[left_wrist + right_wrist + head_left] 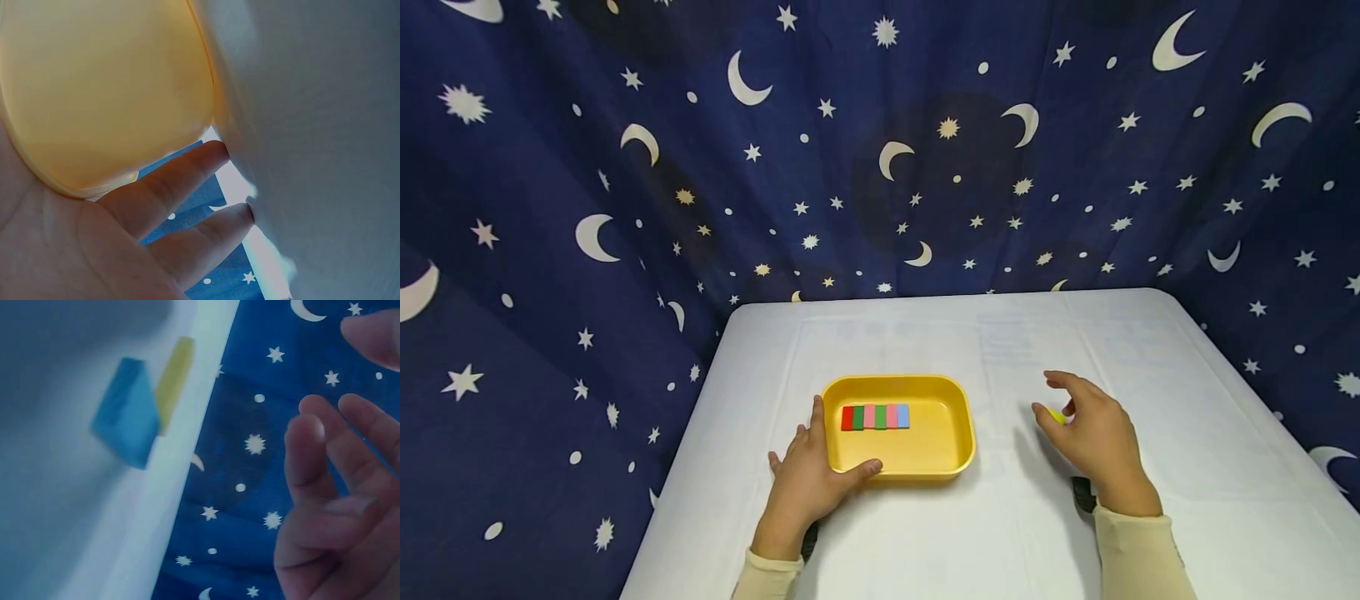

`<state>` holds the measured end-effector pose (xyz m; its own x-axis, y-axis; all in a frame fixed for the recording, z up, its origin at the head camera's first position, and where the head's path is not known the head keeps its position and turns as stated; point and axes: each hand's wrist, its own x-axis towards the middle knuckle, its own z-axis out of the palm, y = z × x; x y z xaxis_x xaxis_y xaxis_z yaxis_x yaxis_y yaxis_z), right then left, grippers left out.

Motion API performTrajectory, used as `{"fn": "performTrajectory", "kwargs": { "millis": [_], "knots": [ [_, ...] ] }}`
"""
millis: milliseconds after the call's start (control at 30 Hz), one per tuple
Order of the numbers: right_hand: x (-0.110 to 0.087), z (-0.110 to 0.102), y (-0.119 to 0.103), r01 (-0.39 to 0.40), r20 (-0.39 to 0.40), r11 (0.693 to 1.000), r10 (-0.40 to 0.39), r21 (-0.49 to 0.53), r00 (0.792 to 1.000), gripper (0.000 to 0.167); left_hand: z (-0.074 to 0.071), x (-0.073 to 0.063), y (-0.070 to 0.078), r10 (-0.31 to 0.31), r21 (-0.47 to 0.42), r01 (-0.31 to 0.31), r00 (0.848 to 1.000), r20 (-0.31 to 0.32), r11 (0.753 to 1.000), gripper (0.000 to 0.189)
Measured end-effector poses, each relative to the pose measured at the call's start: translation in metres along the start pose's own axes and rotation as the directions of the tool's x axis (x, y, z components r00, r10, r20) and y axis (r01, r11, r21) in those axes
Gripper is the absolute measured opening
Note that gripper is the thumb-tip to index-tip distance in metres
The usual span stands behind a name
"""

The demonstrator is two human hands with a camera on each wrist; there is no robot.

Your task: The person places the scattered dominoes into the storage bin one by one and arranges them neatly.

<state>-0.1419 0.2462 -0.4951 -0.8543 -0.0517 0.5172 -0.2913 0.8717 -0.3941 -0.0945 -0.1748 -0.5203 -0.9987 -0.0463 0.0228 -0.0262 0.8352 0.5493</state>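
Observation:
A yellow tray [936,433] holds several flat coloured tiles [876,417], red, green, pink and light blue, lined up side by side in a row. My left hand [808,479] rests against its near left corner, thumb lying over the front rim and index finger straight along the left side. In the left wrist view, two more fingers [203,234] stretch straight under the tray's side toward the table. My right hand [1097,429] hovers right of the tray, fingers loosely bent and apart. Below it lies a yellow piece [1057,415]; the right wrist view also shows a blue piece [128,415], hidden in the head view.
A white cloth covers the table [1000,533]. A dark blue curtain [955,150] with moons and stars hangs behind the table and at both sides. Dark straps show at both wrists.

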Motion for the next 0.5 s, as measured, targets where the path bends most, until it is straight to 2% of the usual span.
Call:
{"fn": "performTrajectory", "kwargs": {
  "millis": [267, 500],
  "knots": [
    [-0.006, 0.007, 0.016, -0.068, 0.09, 0.998, 0.067, 0.005, 0.994, 0.053, 0.001, 0.001, 0.0, 0.005, 0.0, -0.005, 1.0, 0.006, 1.0, 0.143],
    [-0.006, 0.006, 0.025, -0.158, 0.235, 0.987, 0.163, -0.041, 0.958, 0.063, 0.0, 0.001, 0.0, 0.001, -0.003, -0.001, 1.0, 0.01, 1.0, 0.142]
  ]
}}
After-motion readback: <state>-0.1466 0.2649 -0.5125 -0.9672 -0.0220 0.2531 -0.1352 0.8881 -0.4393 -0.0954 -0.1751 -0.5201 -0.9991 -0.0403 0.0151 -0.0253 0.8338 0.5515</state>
